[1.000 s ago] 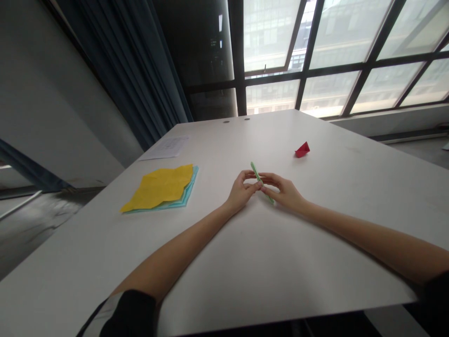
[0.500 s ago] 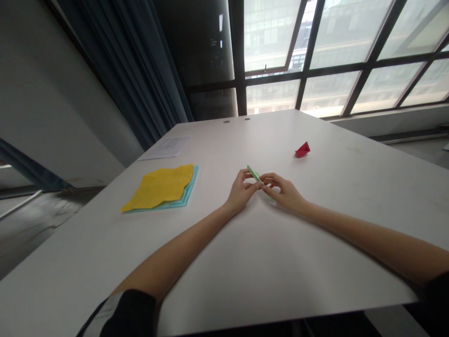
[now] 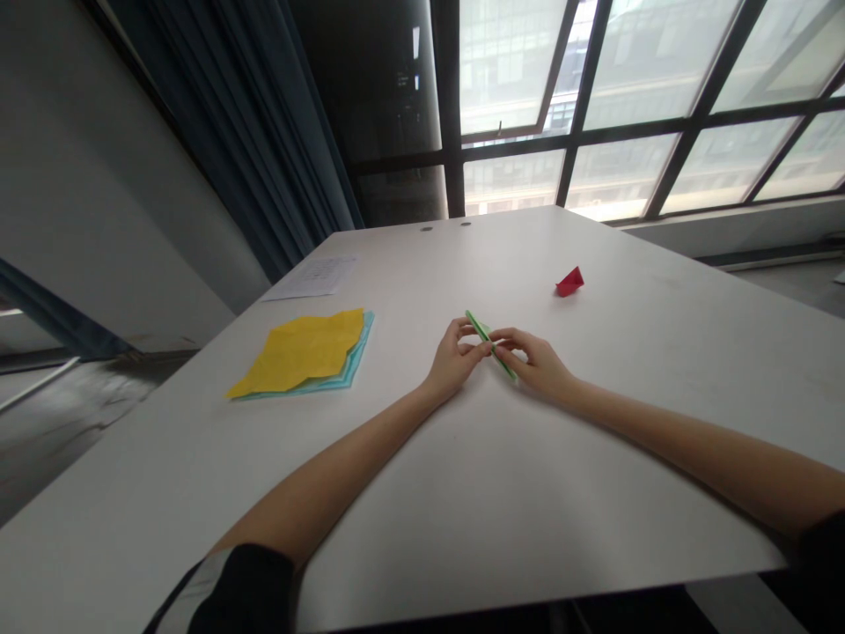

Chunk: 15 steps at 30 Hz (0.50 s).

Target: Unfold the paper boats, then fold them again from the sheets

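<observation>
A folded piece of green paper is held between both hands near the middle of the table, tilted with its narrow edge facing me. My left hand pinches it from the left, thumb in front and fingers behind. From the right, my right hand grips it too, the thumb close to the left thumb. The fingers cover part of the paper, so its full folded shape is hidden. Beyond the right hand sits a small folded red paper piece on the table.
At the left lies a stack of paper: a creased yellow sheet over light blue sheets. Behind it is a white printed sheet. The white table reaches back towards the windows and a blue curtain.
The green paper has turned slightly in the fingers, and its lower end shows more clearly below the right thumb. Both hands stay in nearly the same place.
</observation>
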Each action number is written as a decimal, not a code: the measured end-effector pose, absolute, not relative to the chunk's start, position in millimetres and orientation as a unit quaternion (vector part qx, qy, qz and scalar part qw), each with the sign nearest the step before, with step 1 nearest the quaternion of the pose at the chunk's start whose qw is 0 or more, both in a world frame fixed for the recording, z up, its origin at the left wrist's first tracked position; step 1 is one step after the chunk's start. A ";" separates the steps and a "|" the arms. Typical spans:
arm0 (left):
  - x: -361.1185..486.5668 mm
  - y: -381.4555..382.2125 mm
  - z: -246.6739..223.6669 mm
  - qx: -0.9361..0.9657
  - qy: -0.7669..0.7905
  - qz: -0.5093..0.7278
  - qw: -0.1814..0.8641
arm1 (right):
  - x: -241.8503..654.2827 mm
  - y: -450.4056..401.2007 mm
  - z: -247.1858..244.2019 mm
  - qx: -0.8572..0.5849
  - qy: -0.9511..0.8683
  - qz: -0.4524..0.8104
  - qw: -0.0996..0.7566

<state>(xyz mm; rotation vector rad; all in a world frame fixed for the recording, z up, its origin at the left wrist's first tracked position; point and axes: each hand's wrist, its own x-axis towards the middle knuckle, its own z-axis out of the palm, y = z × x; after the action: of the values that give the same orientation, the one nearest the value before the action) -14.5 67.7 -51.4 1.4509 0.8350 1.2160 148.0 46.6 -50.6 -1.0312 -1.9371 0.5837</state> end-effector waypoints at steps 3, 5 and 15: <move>-15.0 68.5 -52.9 0.608 0.340 0.506 0.508 | 147.2 46.7 -50.2 -0.405 -0.773 0.226 0.432; -14.5 69.1 -55.8 0.617 0.340 0.508 0.496 | 146.5 46.3 -50.1 -0.403 -0.779 0.210 0.432; -6.4 69.8 -70.0 0.620 0.393 0.529 0.427 | 143.2 44.0 -52.9 -0.379 -0.830 0.085 0.399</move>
<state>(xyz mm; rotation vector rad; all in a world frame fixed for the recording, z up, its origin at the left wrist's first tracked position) -6.4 69.8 -70.0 1.5488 0.9820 1.3210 143.2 44.0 -52.9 -0.9595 -2.1010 0.2143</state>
